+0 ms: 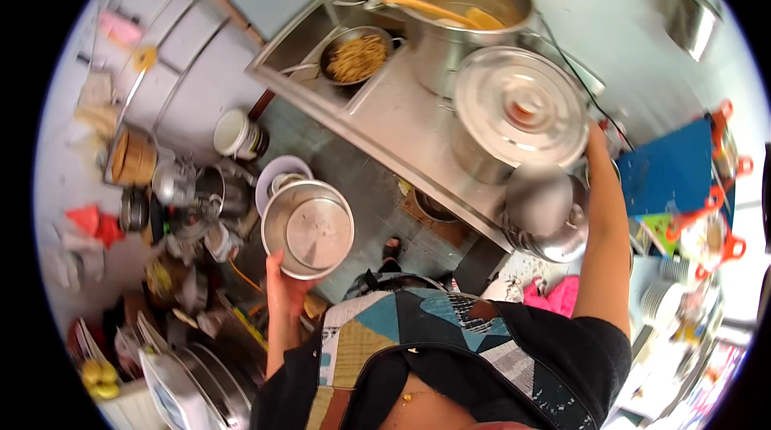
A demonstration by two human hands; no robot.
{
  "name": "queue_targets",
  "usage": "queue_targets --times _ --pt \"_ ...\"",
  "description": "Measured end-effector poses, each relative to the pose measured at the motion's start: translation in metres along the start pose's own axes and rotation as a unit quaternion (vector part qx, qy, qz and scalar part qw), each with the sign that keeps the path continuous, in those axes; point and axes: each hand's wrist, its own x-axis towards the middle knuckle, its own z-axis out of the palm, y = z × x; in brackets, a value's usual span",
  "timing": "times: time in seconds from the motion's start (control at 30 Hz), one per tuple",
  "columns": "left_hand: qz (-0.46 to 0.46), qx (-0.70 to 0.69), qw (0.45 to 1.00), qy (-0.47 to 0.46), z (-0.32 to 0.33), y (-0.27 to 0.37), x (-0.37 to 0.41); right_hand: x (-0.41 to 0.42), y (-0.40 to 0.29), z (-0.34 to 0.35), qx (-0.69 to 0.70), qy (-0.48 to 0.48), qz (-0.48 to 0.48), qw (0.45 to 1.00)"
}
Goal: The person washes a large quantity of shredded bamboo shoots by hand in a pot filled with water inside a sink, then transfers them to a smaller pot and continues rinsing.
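My left hand (286, 288) grips the rim of an empty stainless-steel pot (319, 234), tipped so its inside faces up at me. My right arm stretches over the steel counter (397, 111). At the right edge of a lidded stockpot's metal lid (500, 87) is my right hand (596, 140); its fingers are mostly hidden, so its grip is unclear. Behind the lidded pot stands a large uncovered stockpot (430, 62) with a wooden-handled utensil (433, 8) across it. Below my right forearm, a blurred round metal piece (538, 198) lies over stacked metal bowls or lids (563, 249).
A pan of brown strips (358, 59) sits in the sink (295, 44). On the floor at left are a white bucket (232, 133) and a lavender basin (283, 166). Shelves at left hold cookware (226, 189). A blue board (665, 168) stands at right.
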Motion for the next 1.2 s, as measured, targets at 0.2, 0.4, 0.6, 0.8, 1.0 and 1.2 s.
queue_targets --times 0.2,0.4,0.6,0.8,1.0,1.2 --pt "-0.036 -0.095 0.994 -0.039 -0.071 0.040 0.091 -0.018 0.109 -0.045 -0.185 0.020 0.011 0.983" --pt "-0.069 -0.069 0.995 -0.036 -0.125 0.112 0.229 -0.132 -0.024 -0.097 0.165 0.313 0.135 0.925" --pt "-0.090 -0.038 0.985 -0.145 -0.059 0.206 0.432 -0.224 -0.349 -0.158 0.145 0.564 0.138 0.802" --pt "-0.074 -0.009 0.974 -0.213 0.068 0.227 0.623 -0.162 -0.537 -0.105 0.023 0.335 -0.164 0.927" --pt "-0.060 -0.074 0.933 -0.347 0.134 0.221 0.717 0.005 -0.625 0.011 0.353 -0.085 -0.158 0.918" --pt "-0.150 -0.117 0.917 -0.349 0.131 0.194 0.770 0.219 -0.738 0.055 0.744 -0.109 -0.030 0.658"
